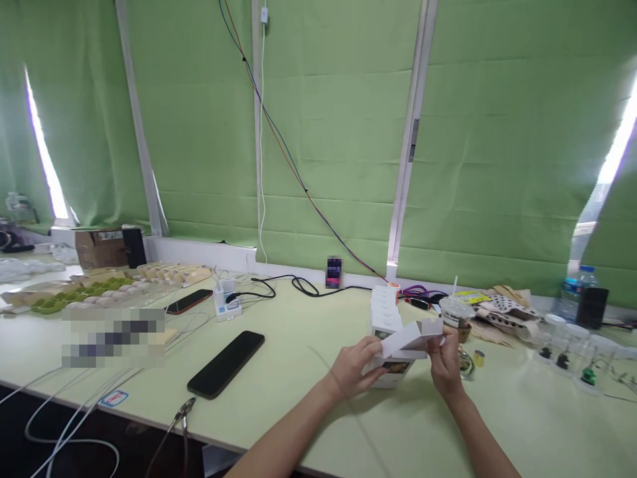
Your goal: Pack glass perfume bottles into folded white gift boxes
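Observation:
A small white carton [412, 336] is held tilted between both hands, its end flaps standing open on the right. The fingers of my left hand [354, 366] are closed on its left end. My right hand [446, 364] pinches the right end by the flaps. Just below and behind it, a row of white boxes [384, 307] stands on the table, running away from me. The nearest box [393, 380] has a printed picture on its front, partly covered by the held carton and my left fingers.
A lidded cup with a straw [456, 307] and a small yellow-capped item [478, 358] are right of my hands. Clear cups [590, 372] stand far right. A black phone [226, 365], a power strip [227, 307] and egg trays [94, 292] lie left. Cables cross the pale table [298, 345].

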Motion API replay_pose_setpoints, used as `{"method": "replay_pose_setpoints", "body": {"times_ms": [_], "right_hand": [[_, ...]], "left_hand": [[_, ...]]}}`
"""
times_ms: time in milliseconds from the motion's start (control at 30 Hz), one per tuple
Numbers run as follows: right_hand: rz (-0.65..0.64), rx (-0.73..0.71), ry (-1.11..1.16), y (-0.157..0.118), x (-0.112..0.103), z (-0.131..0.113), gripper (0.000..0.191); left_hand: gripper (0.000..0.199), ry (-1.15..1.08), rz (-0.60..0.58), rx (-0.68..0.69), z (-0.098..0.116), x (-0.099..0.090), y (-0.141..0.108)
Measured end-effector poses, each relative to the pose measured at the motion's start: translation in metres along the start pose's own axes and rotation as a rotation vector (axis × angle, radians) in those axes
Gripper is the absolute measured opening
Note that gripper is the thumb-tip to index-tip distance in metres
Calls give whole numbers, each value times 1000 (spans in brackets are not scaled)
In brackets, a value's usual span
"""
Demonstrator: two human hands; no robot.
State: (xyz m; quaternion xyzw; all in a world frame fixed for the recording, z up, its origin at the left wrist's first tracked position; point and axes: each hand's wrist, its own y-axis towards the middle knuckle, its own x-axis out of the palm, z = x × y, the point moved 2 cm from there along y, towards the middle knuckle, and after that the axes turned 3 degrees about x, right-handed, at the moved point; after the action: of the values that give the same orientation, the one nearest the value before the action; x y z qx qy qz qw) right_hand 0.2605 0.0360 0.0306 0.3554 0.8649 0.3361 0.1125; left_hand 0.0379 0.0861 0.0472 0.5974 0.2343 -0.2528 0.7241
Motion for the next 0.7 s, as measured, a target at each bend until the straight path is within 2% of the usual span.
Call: {"method": "replay_pose_setpoints", "body": {"times_ms": [133,233,300,433,567,700], "right_hand": [[2,118,116,-1,5,-6,42],[20,228,225,1,8,-12,38],[76,285,288,5,8,-15,38],[195,356,362,13,1,-22,40],[256,391,358,10,-10,-38,37],[297,390,172,1,-21,-68,35]], "left_hand": [[33,-37,10,7,0,0,0],[40,-24,24,13,1,2,-1],[43,23,29,8,1,3,-2],[36,208,48,42,0,6,-3],[38,349,86,150,3,13,-6],[36,358,55,215,12,18,-6]]}}
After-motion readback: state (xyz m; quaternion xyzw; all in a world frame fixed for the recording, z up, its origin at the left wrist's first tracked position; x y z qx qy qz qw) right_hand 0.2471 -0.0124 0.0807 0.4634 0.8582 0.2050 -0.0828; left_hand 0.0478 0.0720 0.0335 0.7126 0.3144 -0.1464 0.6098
